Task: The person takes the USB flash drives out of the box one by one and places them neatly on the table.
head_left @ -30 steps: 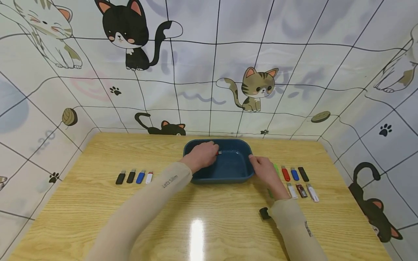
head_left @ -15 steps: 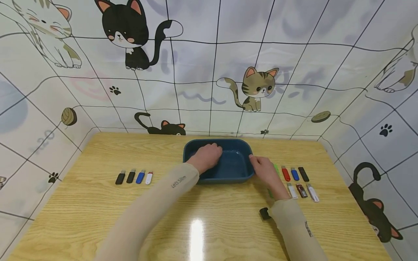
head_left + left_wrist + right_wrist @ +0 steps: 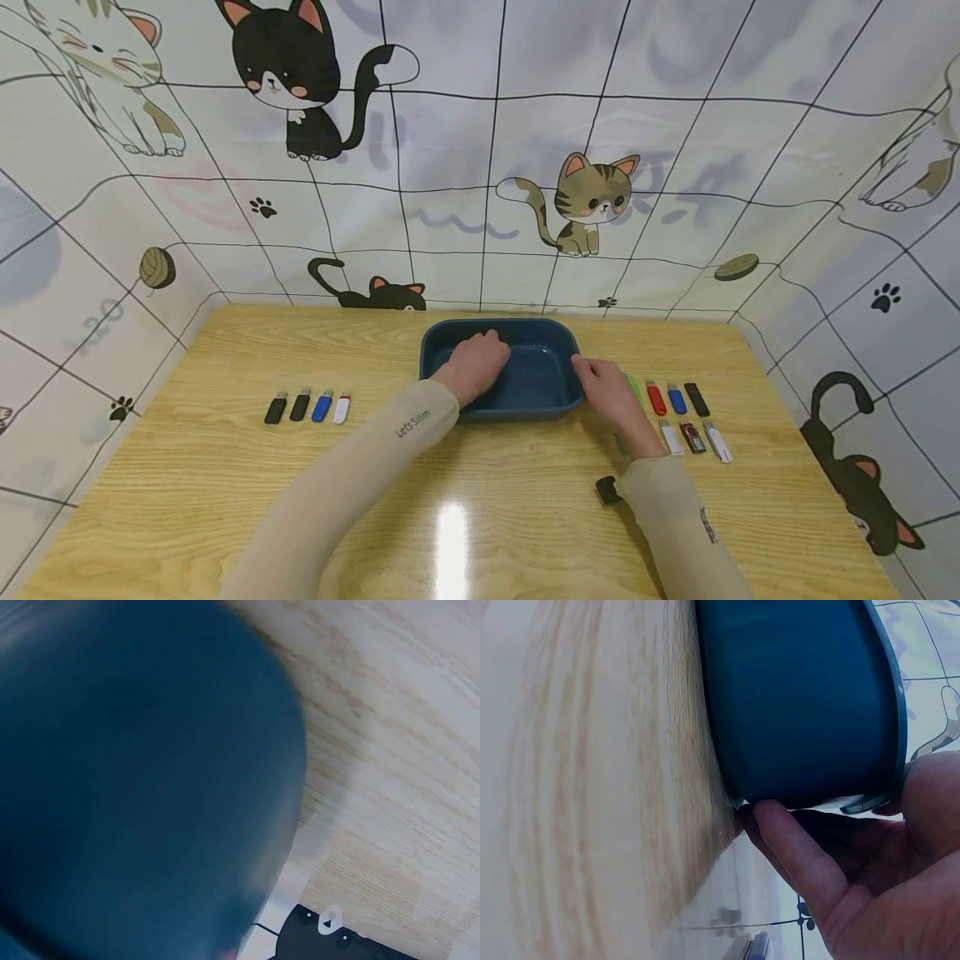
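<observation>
A dark blue plastic bin (image 3: 536, 379) stands at the back middle of the table. My left hand (image 3: 476, 364) reaches down into its left half with curled fingers, the fingertips hidden behind the knuckles; I cannot tell what lies between them. In the left wrist view the blue bin wall (image 3: 150, 780) fills most of the picture. My right hand (image 3: 600, 385) grips the bin's right end, thumb at the rim and fingers under the outer wall, as the right wrist view shows the hand (image 3: 840, 877) against the bin's side.
Left of the bin lies a row of USB sticks: black (image 3: 276, 408), another black (image 3: 301, 406), blue (image 3: 322, 407) and white-red (image 3: 342, 409). Several more, including a red one (image 3: 656, 400), lie in two rows on the right. A small black object (image 3: 607, 490) touches the right sleeve.
My left hand has shifted slightly right and toward me inside the bin. A red USB stick seen at its fingertips is now hidden. My right hand has stayed put.
</observation>
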Motion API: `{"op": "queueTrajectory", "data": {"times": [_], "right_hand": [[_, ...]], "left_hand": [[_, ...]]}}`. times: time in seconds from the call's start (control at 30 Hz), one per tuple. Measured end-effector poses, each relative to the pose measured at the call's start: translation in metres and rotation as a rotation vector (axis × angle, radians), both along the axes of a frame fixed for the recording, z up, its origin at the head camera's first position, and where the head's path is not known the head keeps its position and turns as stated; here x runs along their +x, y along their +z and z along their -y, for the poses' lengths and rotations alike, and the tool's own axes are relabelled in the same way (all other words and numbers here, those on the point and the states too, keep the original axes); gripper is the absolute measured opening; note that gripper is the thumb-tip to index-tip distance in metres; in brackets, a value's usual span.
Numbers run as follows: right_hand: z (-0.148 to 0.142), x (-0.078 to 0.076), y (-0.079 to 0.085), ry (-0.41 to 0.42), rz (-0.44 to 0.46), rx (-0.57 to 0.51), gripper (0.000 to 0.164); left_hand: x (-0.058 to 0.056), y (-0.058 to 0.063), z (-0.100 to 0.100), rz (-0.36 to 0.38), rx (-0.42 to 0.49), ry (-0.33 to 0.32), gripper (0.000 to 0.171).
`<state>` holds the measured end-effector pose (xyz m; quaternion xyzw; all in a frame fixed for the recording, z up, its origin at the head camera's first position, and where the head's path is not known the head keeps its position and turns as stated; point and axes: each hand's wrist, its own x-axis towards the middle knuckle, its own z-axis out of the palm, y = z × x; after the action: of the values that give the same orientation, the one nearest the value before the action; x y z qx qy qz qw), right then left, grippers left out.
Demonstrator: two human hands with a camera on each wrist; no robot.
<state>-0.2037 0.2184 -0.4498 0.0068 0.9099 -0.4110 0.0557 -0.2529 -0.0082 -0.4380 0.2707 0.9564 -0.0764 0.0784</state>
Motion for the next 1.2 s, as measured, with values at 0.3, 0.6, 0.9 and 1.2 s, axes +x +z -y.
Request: {"op": "queueTrajectory", "data": {"times": [0.3, 0.6, 0.9, 1.2], "right_hand": [[0.0, 0.001, 0.001, 0.008, 0.008, -0.01, 0.054], [0.001, 0.002, 0.003, 0.005, 0.015, 0.007, 0.054], [0.001, 0.002, 0.004, 0.006, 0.024, -0.002, 0.054], [0.0, 0.001, 0.003, 0.012, 0.023, 0.01, 0.053]], "left_hand": [[0.002, -0.002, 0.003, 0.006, 0.076, 0.007, 0.025], [0.005, -0.004, 0.005, 0.008, 0.113, 0.004, 0.026], [0.006, -0.002, 0.011, -0.041, 0.093, -0.015, 0.024], [0.01, 0.009, 0.018, -0.085, 0.199, 0.012, 0.012]]}}
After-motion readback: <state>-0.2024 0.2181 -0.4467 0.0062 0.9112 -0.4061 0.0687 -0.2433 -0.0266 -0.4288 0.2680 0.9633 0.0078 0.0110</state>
